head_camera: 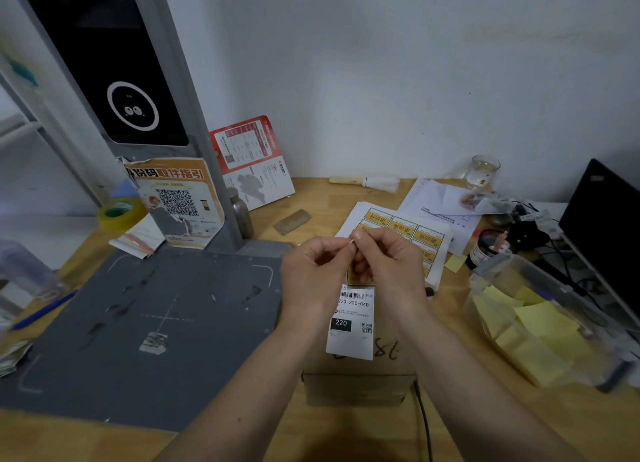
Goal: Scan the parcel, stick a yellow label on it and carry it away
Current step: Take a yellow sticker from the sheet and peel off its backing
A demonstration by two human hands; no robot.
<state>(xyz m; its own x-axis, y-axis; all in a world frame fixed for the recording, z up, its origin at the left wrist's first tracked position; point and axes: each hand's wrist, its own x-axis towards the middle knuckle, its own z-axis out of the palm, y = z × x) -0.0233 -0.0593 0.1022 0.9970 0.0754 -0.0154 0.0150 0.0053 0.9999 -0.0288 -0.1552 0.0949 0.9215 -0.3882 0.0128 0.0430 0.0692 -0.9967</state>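
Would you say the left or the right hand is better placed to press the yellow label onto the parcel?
Probably the right hand: it hangs directly over the parcel and seems to pinch the yellow label. The left hand sits beside it.

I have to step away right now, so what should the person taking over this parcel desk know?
Left hand and right hand: both raised together over the parcel, sharing a fingertip grip on one yellow label; it looks like it is being peeled from its backing.
Parcel: cardboard box on the desk, right of the grey scan mat, white shipping label on top.
Label sheet: behind the hands, more yellow labels on it.
Done: label picked. Whether it was scanned cannot be told.
Left: stick the label on, carry the parcel away.
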